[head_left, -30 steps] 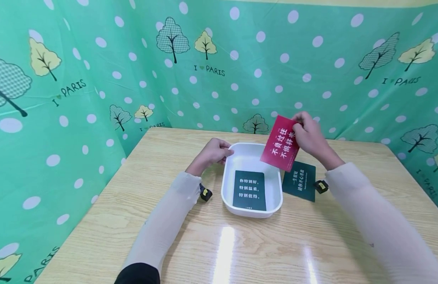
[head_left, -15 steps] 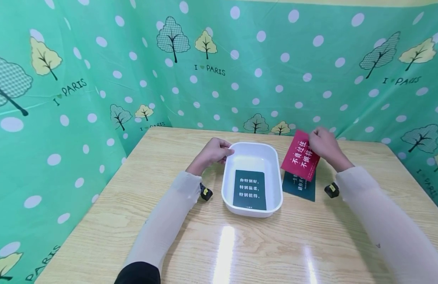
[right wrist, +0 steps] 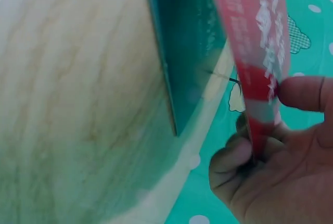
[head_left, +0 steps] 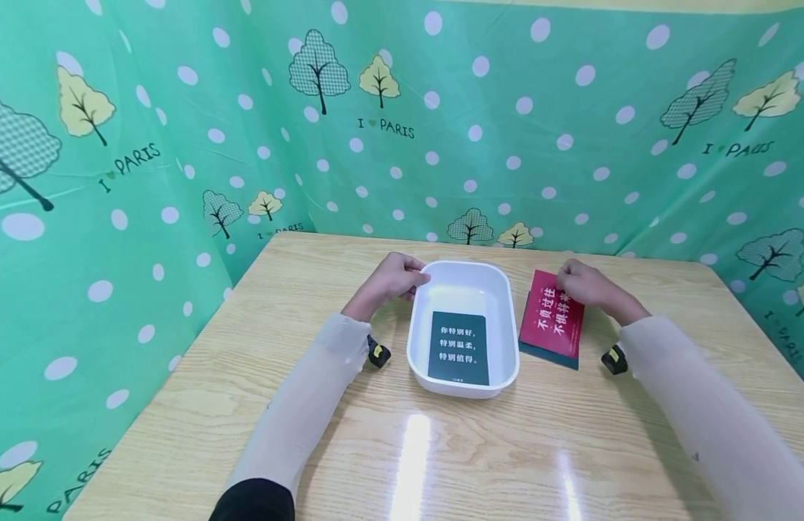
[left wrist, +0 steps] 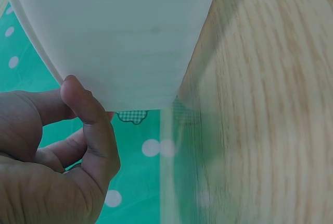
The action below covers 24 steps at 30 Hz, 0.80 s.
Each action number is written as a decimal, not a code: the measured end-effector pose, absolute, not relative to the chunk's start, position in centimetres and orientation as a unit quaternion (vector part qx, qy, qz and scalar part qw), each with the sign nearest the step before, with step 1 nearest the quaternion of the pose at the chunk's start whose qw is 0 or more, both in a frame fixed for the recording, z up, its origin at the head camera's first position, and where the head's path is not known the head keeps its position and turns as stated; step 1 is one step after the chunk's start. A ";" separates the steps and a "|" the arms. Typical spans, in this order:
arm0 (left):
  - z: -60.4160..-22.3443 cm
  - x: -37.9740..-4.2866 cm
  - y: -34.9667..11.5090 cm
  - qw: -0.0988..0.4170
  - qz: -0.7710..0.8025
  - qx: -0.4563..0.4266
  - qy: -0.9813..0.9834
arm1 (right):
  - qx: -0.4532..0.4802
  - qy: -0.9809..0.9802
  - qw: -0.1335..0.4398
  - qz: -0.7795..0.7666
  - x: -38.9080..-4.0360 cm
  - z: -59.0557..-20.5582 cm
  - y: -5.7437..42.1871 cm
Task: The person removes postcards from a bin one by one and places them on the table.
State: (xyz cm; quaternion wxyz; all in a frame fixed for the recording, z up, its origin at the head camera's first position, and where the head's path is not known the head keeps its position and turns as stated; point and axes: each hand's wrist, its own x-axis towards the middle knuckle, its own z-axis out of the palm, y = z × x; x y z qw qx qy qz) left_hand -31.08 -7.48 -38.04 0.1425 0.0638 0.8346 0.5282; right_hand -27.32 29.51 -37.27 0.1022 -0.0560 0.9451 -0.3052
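Observation:
My left hand [head_left: 392, 278] pinches the far left rim of a white plastic basin [head_left: 463, 392]; the left wrist view shows thumb and fingers at the edge of its wall [left wrist: 140, 36]. Inside the basin lies a dark green card [head_left: 459, 347] with white lettering. To the right of the basin, my right hand [head_left: 590, 284] pinches a red card [head_left: 553, 318] by its far right corner. Below the red card is a second dark green card [head_left: 548, 354] on the table, mostly covered in the head view. From the right wrist, the red card [right wrist: 260, 36] appears tilted above the green one [right wrist: 182, 41].
Both hands work over a light wood table [head_left: 480, 456]. A green dotted cloth [head_left: 467, 145] with printed trees hangs behind the table's far edge and down the left side. Small black cameras [head_left: 615, 359] are strapped at both wrists.
My right hand has carried the red card rightward from over the basin's rim and lowered it over the green card on the table. The left hand and basin have stayed put.

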 end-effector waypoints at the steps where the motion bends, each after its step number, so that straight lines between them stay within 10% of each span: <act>1: -38.1 -31.1 -7.5 0.143 0.529 0.065 0.834 | -0.060 0.945 0.108 -0.303 -27.3 -37.4 29.5; 24: -38.1 -31.0 -7.6 0.147 0.534 0.066 0.830 | -0.136 0.950 0.142 -0.244 -26.6 -38.9 29.9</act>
